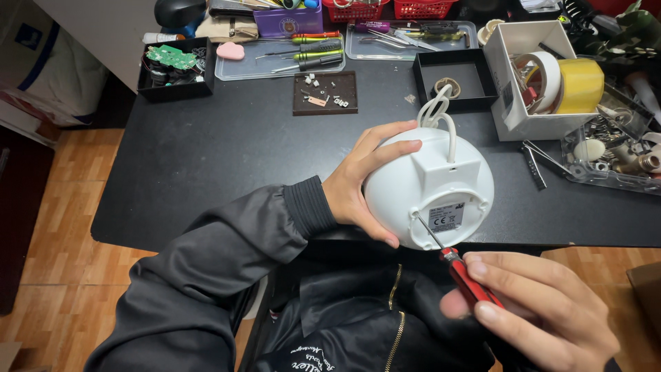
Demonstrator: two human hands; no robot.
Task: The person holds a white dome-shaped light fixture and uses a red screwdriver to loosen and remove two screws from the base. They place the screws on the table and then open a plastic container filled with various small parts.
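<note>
Nearest the camera: right hand [544,313] clamped around a red-handled screwdriver [463,273], tip at the base of the white round device [427,186].
Left hand [361,182]: gripping the device's side, above the black table [227,151] edge.
Farther back: tool trays [275,58].

Black table [227,158], trays [275,58], white box [530,76]

Black worktable [227,158] over warm wooden plank floor [62,275]; white wall [103,34] at upper left, dark cabinet [21,207] along left edge.
</note>
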